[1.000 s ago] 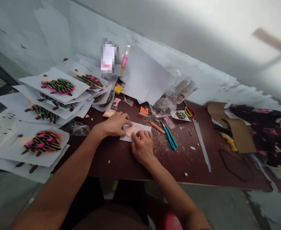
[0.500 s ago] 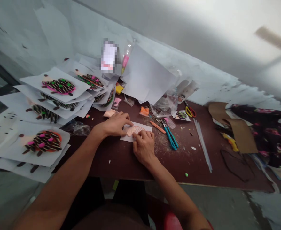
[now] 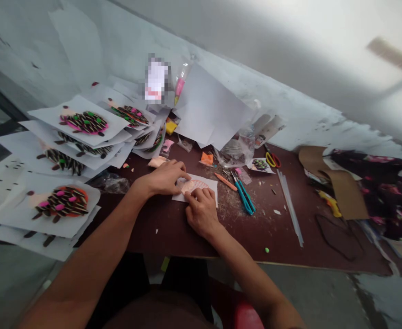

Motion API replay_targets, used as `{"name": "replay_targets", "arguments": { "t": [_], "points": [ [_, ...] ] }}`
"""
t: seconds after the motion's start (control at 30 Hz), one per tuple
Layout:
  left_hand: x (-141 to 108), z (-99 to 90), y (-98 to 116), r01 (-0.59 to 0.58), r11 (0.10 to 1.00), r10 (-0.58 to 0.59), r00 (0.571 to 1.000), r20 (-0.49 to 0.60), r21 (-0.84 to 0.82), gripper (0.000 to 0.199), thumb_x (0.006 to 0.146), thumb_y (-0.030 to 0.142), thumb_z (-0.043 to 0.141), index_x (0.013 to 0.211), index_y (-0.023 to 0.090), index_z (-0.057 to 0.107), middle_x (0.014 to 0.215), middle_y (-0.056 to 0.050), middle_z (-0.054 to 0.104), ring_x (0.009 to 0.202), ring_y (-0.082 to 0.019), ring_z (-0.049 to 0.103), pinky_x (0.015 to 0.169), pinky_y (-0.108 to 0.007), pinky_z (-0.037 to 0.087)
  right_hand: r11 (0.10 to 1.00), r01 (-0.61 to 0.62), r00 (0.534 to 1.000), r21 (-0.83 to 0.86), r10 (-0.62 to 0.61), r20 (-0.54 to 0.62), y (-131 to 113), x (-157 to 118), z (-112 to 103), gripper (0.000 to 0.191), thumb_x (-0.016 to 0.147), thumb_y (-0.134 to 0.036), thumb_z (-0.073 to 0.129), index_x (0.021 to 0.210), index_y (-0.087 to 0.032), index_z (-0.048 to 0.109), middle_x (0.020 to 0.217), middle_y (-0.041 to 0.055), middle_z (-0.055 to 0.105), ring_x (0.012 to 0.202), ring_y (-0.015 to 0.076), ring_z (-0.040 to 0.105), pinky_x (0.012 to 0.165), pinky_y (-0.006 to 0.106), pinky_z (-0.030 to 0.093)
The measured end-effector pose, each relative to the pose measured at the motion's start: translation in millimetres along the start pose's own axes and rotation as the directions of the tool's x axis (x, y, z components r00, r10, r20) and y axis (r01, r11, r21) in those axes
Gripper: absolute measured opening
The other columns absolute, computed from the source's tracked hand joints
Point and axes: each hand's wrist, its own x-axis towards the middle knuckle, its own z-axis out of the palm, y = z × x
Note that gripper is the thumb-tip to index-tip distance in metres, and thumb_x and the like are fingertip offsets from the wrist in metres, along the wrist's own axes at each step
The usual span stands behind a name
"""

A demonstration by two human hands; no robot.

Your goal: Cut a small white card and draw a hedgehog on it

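A small white sheet (image 3: 212, 185) lies on the dark red table, with a flat peach-coloured clay shape (image 3: 197, 183) on it. My left hand (image 3: 168, 177) rests on the sheet's left edge, its fingers bent and partly apart, gripping nothing. The fingertips of my right hand (image 3: 201, 205) press on the lower side of the peach shape. Its fingers are curled close together, and whatever lies under the tips is hidden. A lump of peach clay (image 3: 158, 161) sits just behind my left hand.
Stacked sheets with hedgehog figures (image 3: 84, 122) fill the left. Right of my hands lie an orange tool (image 3: 226, 181), a teal-handled tool (image 3: 245, 198), scissors (image 3: 272, 160) and clear sticks (image 3: 292, 210). White paper (image 3: 211, 105) leans on the wall.
My right hand has slid slightly to the left and down along the peach shape, uncovering more of its right part. My left hand has hardly moved.
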Motion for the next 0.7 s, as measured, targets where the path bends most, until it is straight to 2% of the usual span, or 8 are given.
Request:
{"name": "replay_targets", "arguments": {
  "t": [0.13, 0.27, 0.5, 0.7],
  "points": [
    [-0.2, 0.3, 0.2, 0.004, 1.000, -0.004, 1.000, -0.003, -0.009, 0.050, 0.070, 0.026, 0.066, 0.120, 0.024, 0.070, 0.119, -0.009, 0.057, 0.109, -0.029, 0.050, 0.098, -0.040, 0.037, 0.994, -0.040, 0.997, 0.100, 0.047, -0.062, 3.6, 0.2, 0.6, 0.035, 0.080, -0.012, 0.052, 0.109, -0.020, 0.069, 0.093, 0.0065, 0.061, 0.090, 0.0226, 0.048, 0.088, 0.038, 0.034],
    [-0.4, 0.5, 0.2, -0.005, 1.000, 0.005, 1.000, -0.005, -0.009, 0.049, 0.071, 0.027, 0.065, 0.120, 0.025, 0.070, 0.118, -0.008, 0.058, 0.109, -0.029, 0.050, 0.097, -0.040, 0.038, 0.990, -0.116, 0.989, 0.074, 0.122, -0.080, 4.1, 0.7, -0.1, 0.035, 0.080, -0.013, 0.052, 0.110, -0.019, 0.070, 0.094, 0.0076, 0.060, 0.089, 0.0227, 0.047, 0.088, 0.038, 0.034],
    [-0.3, -0.3, 1.5, 0.002, 1.000, -0.002, 1.000, -0.004, 0.021, 0.048, 0.070, 0.026, 0.065, 0.118, 0.027, 0.070, 0.118, -0.007, 0.058, 0.109, -0.027, 0.051, 0.098, -0.039, 0.038, 0.999, -0.048, 0.999, 0.021, 0.049, -0.015, 0.1, 1.8, -2.6, 0.032, 0.082, -0.015, 0.053, 0.110, -0.018, 0.068, 0.097, 0.0085, 0.061, 0.093, 0.0239, 0.046, 0.090, 0.039, 0.032],
    [-0.3, -0.2, 1.6, 0.011, 1.000, -0.011, 1.000, -0.001, 0.013, 0.050, 0.070, 0.026, 0.066, 0.121, 0.026, 0.069, 0.120, -0.008, 0.058, 0.110, -0.028, 0.050, 0.099, -0.040, 0.038, 0.996, -0.005, 1.000, 0.092, 0.006, -0.010, 4.3, 2.2, -1.6, 0.032, 0.081, -0.014, 0.052, 0.107, -0.020, 0.070, 0.094, 0.0065, 0.061, 0.092, 0.0227, 0.048, 0.092, 0.039, 0.032]
  ]
}}
